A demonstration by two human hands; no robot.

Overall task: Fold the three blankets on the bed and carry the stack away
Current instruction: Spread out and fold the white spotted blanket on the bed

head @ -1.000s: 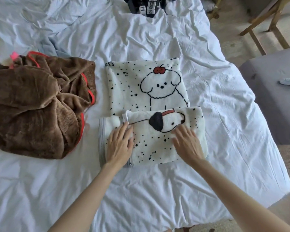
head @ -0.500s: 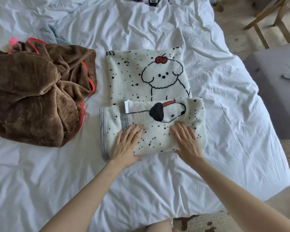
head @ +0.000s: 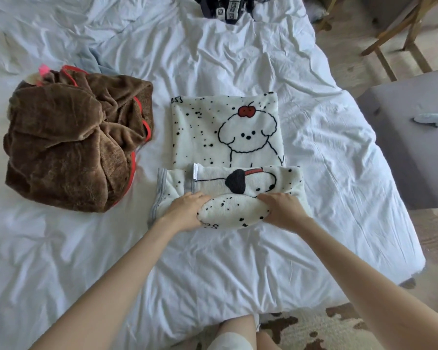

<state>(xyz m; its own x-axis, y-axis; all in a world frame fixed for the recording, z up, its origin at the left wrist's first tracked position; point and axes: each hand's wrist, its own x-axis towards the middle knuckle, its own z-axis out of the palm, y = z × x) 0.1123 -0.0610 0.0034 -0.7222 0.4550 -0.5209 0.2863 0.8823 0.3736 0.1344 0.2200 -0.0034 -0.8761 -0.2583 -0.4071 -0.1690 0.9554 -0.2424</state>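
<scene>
A cream blanket (head: 225, 127) with black spots and a cartoon dog lies partly folded in the middle of the bed. Its near part is doubled over, and a rolled-up near fold (head: 232, 210) bulges between my hands. My left hand (head: 185, 213) grips the left end of that fold, fingers curled under it. My right hand (head: 282, 210) grips the right end the same way. A brown fleece blanket (head: 71, 147) with red trim sits crumpled in a heap at the left. A pale blue cloth (head: 96, 63) peeks out behind the heap.
The white sheet of the bed (head: 225, 269) is wrinkled all round. Dark gear (head: 225, 7) lies at the bed's far edge. A grey upholstered seat (head: 415, 137) stands close at the right, wooden chair legs (head: 390, 34) behind it. A patterned rug (head: 314, 329) lies below.
Both hands were flat on top of the folded part; they slid back to its near edge, curled under it and lifted it into a roll.
</scene>
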